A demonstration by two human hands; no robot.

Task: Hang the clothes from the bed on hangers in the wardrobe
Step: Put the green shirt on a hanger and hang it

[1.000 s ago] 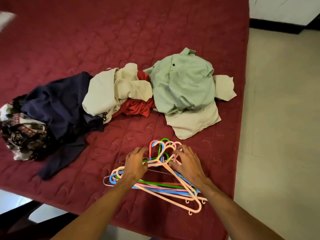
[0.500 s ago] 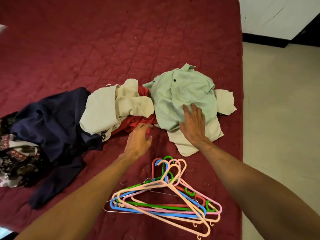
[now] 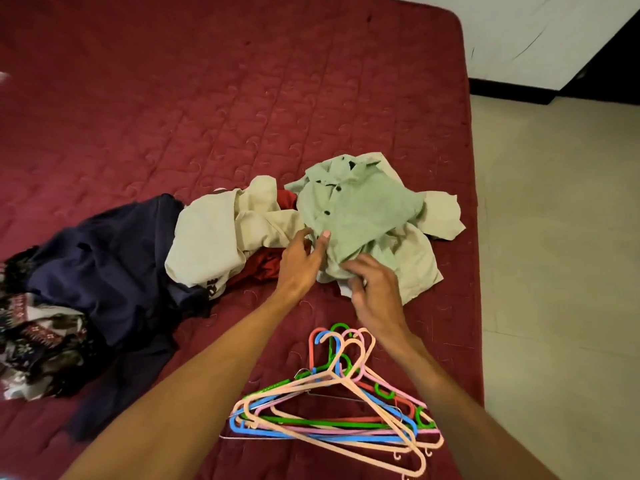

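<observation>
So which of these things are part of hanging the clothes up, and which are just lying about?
Part of the job: light green shirt, held at its near edge by the left hand and right hand; beige garment beneath it; second beige garment; red garment; navy garment; patterned cloth; stack of plastic hangers.
Just there: maroon bedcover; tiled floor; white wall.

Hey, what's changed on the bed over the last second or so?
Both hands left the hangers and reached forward to the green shirt. The left hand now pinches its near edge, the right hand grips its lower edge, and the shirt has bunched up. The hangers stay piled, and the other clothes haven't moved.
</observation>
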